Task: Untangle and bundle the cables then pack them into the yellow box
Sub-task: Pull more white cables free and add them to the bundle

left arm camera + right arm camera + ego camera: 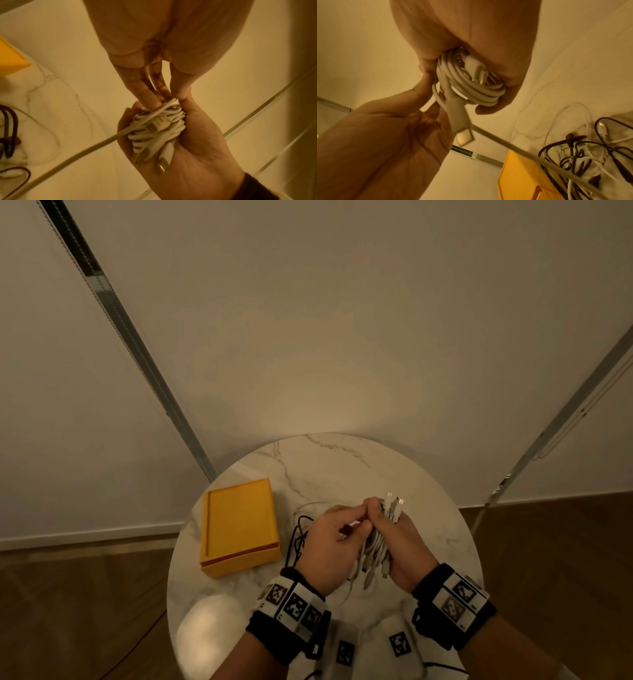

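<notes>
A coil of white cables (pixel 376 542) is held upright above the round marble table (pixel 342 470). My right hand (pixel 394 529) grips this coil (pixel 471 88) around its middle, with plugs sticking out at the top and bottom. My left hand (pixel 358 517) pinches a loose white strand (pixel 154 113) that crosses the coil. One end of that strand runs down toward the table. A USB plug (pixel 464 136) hangs below the coil. The yellow box (pixel 239 525) lies open to the left of my hands, with nothing visible inside.
A tangle of black and white cables (pixel 573 155) lies on the table between the box and my hands, also visible as dark loops (pixel 299 537). White tagged devices (pixel 399 643) sit at the near table edge. A wall stands behind the table.
</notes>
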